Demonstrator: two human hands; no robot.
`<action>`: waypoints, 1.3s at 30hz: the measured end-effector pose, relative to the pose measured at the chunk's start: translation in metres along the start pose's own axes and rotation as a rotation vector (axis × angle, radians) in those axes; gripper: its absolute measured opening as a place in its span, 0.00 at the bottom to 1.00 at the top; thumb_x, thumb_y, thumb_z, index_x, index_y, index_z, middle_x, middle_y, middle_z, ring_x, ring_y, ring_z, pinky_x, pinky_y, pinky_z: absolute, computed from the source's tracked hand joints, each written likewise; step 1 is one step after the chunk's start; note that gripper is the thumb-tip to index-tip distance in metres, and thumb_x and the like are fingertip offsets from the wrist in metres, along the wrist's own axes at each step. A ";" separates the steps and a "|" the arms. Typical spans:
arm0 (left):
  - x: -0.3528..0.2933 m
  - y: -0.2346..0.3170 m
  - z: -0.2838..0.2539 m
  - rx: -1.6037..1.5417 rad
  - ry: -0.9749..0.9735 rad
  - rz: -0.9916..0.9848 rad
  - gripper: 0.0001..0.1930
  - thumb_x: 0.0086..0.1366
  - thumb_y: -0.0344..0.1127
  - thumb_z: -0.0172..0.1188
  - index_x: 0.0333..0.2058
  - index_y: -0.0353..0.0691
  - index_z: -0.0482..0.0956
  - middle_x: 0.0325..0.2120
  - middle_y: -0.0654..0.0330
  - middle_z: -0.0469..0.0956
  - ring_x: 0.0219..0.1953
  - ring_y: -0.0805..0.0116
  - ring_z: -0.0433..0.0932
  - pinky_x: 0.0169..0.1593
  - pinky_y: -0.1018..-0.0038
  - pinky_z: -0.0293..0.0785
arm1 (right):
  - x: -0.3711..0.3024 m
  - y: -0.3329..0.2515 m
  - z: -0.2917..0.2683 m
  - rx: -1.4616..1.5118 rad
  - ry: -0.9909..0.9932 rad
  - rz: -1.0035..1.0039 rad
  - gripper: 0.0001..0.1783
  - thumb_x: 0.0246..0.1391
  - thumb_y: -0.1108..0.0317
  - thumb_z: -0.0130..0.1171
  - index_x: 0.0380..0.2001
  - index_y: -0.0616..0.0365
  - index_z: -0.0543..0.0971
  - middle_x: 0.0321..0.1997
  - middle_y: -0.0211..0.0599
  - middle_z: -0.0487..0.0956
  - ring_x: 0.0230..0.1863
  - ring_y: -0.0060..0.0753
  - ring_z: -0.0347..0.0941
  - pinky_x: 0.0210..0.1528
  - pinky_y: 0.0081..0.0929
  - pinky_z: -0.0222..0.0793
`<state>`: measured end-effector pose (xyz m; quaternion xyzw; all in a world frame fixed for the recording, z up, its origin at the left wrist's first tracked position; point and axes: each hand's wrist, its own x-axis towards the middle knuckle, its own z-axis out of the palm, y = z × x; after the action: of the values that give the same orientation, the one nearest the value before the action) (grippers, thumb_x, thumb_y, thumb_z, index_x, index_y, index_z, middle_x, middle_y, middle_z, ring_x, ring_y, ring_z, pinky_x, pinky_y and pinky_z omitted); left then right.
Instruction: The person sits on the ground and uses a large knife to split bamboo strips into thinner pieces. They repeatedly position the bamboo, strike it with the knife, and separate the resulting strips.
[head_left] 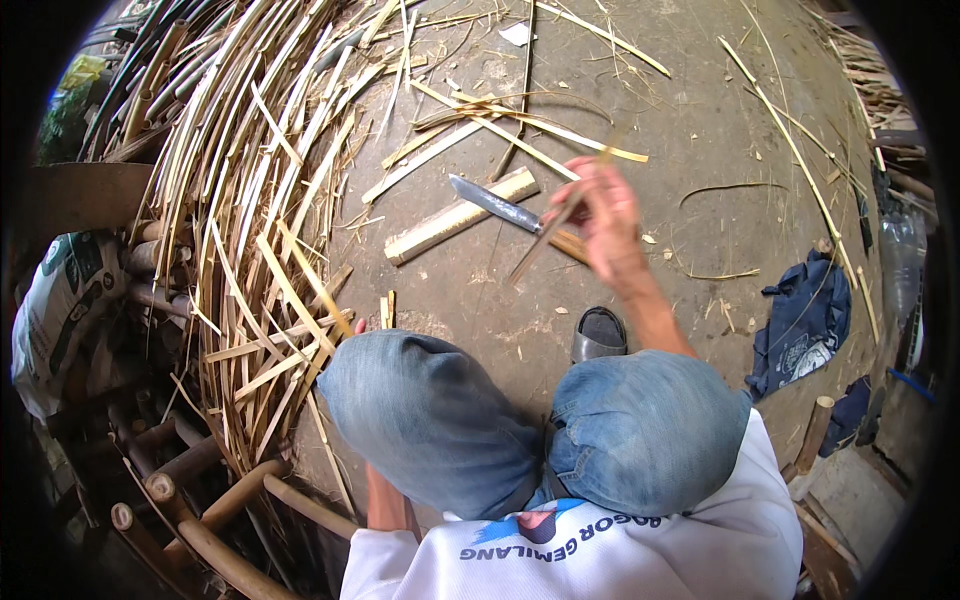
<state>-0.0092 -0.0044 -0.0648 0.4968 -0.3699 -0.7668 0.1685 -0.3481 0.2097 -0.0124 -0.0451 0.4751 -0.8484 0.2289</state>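
Note:
My right hand is raised over the floor in front of my right knee, its fingers closed on a thin bamboo strip that is blurred by motion. Beneath that hand lies a knife, its dark blade pointing left and its wooden handle partly under my wrist. The blade crosses a split bamboo piece on the floor. Of my left hand only a bit of the fingers shows past my left knee, close to the lower end of a pale strip; the knee hides the rest.
A large heap of bamboo strips fills the left side. Several loose strips lie ahead. A dark blue cloth lies at right, and a black sandal shows by my right knee. Bamboo poles stand at lower left.

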 end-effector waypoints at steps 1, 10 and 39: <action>-0.008 -0.001 -0.006 0.023 0.043 0.027 0.23 0.77 0.40 0.46 0.67 0.46 0.61 0.16 0.70 0.60 0.16 0.81 0.59 0.25 0.78 0.65 | 0.004 -0.007 -0.024 -0.018 0.156 -0.069 0.13 0.66 0.58 0.56 0.45 0.56 0.73 0.35 0.41 0.81 0.33 0.33 0.81 0.38 0.35 0.82; -0.017 -0.011 -0.008 0.107 0.202 0.186 0.22 0.77 0.40 0.47 0.66 0.46 0.62 0.16 0.69 0.61 0.16 0.82 0.59 0.23 0.79 0.62 | 0.030 -0.064 -0.168 -0.020 0.981 -0.446 0.19 0.65 0.58 0.57 0.53 0.51 0.64 0.39 0.41 0.81 0.34 0.39 0.80 0.38 0.34 0.77; 0.035 -0.001 0.060 0.085 0.003 0.180 0.21 0.75 0.42 0.51 0.64 0.49 0.65 0.18 0.68 0.64 0.13 0.81 0.59 0.14 0.82 0.53 | 0.167 0.070 -0.091 -1.376 -0.197 -0.063 0.07 0.60 0.69 0.51 0.39 0.59 0.75 0.29 0.43 0.78 0.30 0.47 0.80 0.35 0.46 0.76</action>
<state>-0.0778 -0.0023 -0.0739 0.4695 -0.4450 -0.7313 0.2162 -0.4993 0.1779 -0.1431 -0.2707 0.8804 -0.3525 0.1657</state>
